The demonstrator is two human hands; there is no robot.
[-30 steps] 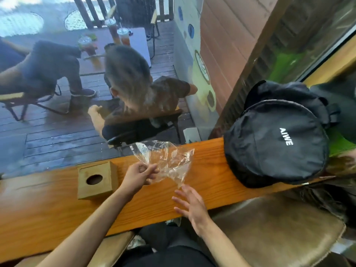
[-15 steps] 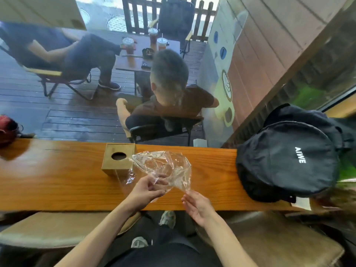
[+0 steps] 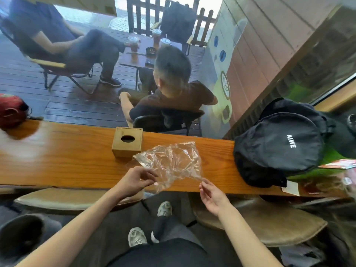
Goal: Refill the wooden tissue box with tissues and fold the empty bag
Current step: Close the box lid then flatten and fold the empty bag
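The wooden tissue box (image 3: 127,144) stands on the long wooden counter (image 3: 57,160), its oval top opening dark, with no tissue showing. Right of it, the empty clear plastic bag (image 3: 171,160) is spread crumpled just above the counter. My left hand (image 3: 134,180) pinches the bag's near left edge. My right hand (image 3: 211,195) pinches the bag's stretched near right corner at the counter's front edge.
A black backpack (image 3: 277,147) lies on the counter at the right, with paper cards (image 3: 339,163) beside it. A red bag (image 3: 10,110) sits at the far left end. Cushioned stools (image 3: 269,222) stand below the counter. Beyond the window, people sit on a wooden deck.
My hands have drawn apart, spreading the bag wider and lower over the counter. My right hand went from open beneath the bag to pinching its corner. The view shifted left.
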